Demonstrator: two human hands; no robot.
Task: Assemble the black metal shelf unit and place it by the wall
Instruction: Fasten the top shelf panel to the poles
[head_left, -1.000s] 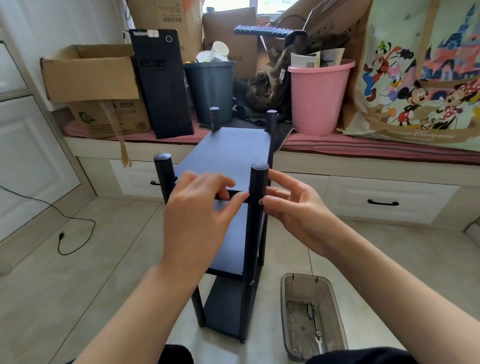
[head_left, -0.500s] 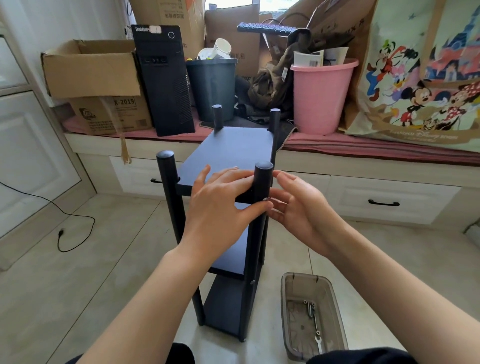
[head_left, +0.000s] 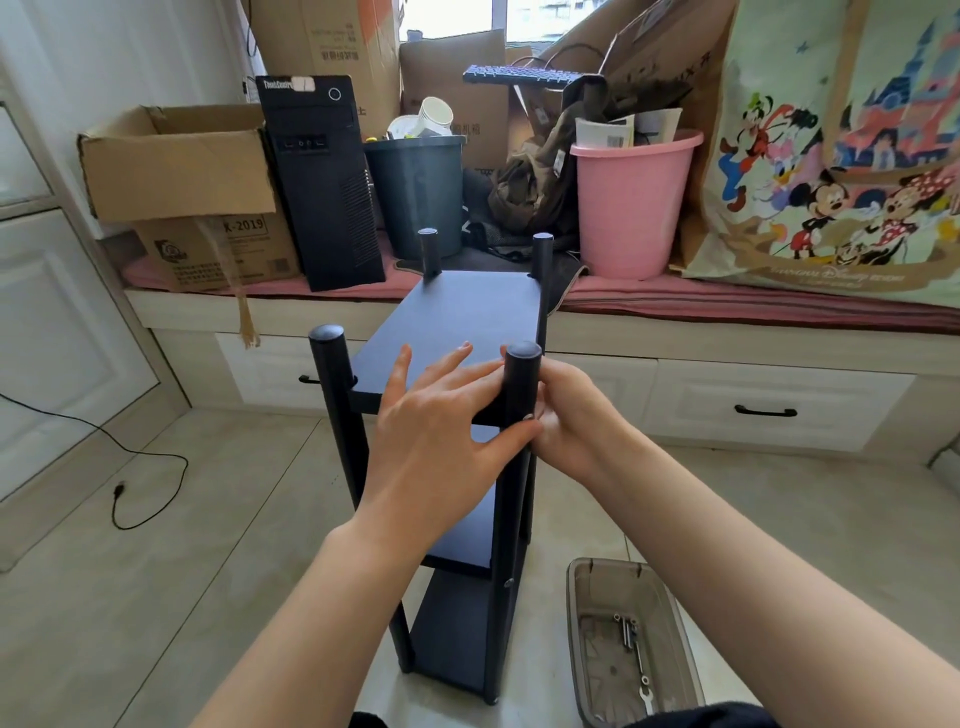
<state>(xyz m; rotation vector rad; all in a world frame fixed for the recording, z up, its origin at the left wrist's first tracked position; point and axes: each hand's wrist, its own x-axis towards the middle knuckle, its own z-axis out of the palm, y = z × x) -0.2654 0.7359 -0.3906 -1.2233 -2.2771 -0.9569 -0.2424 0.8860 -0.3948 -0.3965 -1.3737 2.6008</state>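
The black metal shelf unit (head_left: 467, 312) stands upright on the tiled floor in front of me, with three boards and four round posts. My left hand (head_left: 436, 431) lies on the front edge of the top board, fingers straight and spread, its thumb reaching to the near right post (head_left: 522, 364). My right hand (head_left: 576, 415) is pressed to that post's right side at the level of the top board, fingers curled toward it. The post hides its fingertips and whatever they hold.
A clear brown plastic tray (head_left: 587, 571) with a small wrench and bolts (head_left: 631, 639) sits on the floor right of the shelf. Behind is a window bench with drawers (head_left: 763, 410), carrying a pink bucket (head_left: 631, 208), computer tower (head_left: 322, 182) and cardboard box (head_left: 176, 166). A black cable (head_left: 150, 467) lies left.
My left hand slid right along the top board's front edge until its thumb reached the near right post. My right hand closed in on that post, its fingers curling.
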